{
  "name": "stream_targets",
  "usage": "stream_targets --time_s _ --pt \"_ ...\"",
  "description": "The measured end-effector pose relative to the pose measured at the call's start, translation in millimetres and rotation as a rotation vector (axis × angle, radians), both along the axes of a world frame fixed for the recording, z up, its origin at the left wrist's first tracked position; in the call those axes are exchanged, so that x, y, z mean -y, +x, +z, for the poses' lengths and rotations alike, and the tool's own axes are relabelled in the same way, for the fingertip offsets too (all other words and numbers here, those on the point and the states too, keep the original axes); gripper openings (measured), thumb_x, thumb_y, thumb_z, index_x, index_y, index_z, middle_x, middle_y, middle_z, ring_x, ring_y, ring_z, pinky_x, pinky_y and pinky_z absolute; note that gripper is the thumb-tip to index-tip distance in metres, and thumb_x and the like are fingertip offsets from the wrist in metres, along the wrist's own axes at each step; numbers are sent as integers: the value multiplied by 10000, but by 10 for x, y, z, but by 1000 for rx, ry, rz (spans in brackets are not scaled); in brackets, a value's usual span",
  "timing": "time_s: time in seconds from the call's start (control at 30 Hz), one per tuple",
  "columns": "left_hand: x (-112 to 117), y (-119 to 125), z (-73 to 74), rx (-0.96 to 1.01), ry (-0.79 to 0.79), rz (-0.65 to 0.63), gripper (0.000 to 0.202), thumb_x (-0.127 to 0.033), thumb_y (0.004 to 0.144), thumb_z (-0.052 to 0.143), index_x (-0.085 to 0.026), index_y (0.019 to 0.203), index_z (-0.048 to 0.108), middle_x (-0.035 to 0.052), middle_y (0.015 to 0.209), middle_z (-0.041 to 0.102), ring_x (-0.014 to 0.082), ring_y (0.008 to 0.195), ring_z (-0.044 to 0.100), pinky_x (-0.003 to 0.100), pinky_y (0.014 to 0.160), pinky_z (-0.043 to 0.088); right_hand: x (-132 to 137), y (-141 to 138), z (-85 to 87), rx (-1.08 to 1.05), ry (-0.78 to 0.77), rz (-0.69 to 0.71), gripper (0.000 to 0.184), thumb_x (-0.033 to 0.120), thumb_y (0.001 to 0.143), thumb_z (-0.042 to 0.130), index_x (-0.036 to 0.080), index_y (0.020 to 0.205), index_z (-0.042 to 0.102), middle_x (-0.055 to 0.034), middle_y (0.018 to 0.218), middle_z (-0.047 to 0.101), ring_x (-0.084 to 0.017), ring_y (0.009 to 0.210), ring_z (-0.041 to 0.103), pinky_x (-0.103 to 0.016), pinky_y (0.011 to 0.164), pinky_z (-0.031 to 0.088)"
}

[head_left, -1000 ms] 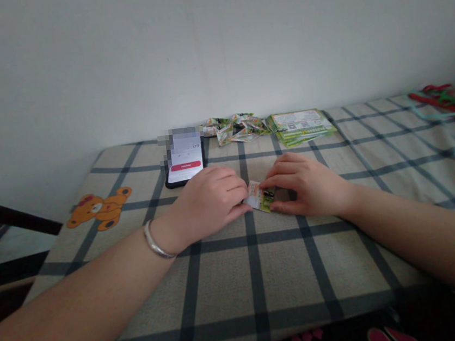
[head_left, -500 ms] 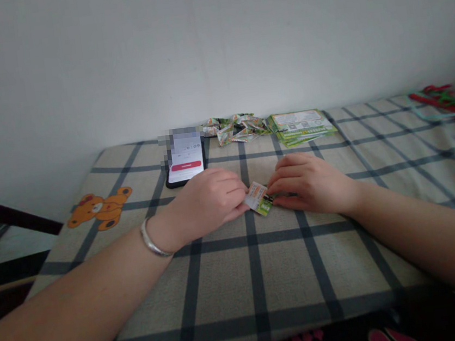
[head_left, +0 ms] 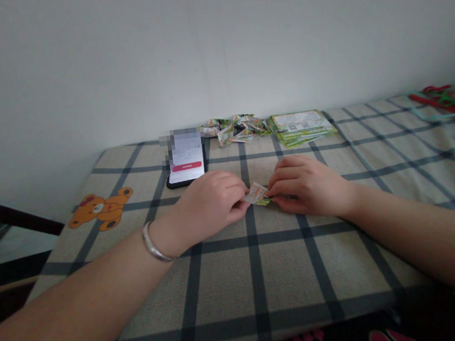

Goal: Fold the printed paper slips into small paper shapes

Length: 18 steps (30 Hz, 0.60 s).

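Between my two hands is a small folded piece of printed paper (head_left: 258,193), white and orange with a green edge. My left hand (head_left: 218,198) pinches its left corner between thumb and fingers; a silver bangle (head_left: 153,243) circles that wrist. At the paper's right side, my right hand (head_left: 305,184) grips it with its fingertips. Behind lie several folded paper triangles (head_left: 243,129) in the same print, and to their right a stack of green and white printed cards (head_left: 302,127).
A phone (head_left: 185,159) with a lit screen lies behind my left hand. An orange bear cutout (head_left: 101,209) rests at the left. Red and green items in a pale blue tray (head_left: 450,104) are at the far right. A checked cloth (head_left: 221,297) covers the table against the wall.
The folded paper has tilted and shows less of its green lower part. Both hands have shifted only slightly, still holding it.
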State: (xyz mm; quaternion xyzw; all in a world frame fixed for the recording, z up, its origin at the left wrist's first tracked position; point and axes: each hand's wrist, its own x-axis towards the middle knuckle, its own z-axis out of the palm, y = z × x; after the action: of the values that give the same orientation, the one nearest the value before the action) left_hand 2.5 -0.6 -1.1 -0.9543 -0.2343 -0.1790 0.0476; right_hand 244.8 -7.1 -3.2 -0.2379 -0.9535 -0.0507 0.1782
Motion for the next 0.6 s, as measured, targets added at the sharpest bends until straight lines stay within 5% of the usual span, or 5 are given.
stream_targets --time_s 0.6 --pt "69 49 -18 169 -134 187 148 -167 787 617 -158 640 631 50 852 675 185 814 626 350 751 518 56 -120 19 -187 -177 -267 70 164 773 613 169 835 645 -29 737 650 -162 706 563 -273 650 408"
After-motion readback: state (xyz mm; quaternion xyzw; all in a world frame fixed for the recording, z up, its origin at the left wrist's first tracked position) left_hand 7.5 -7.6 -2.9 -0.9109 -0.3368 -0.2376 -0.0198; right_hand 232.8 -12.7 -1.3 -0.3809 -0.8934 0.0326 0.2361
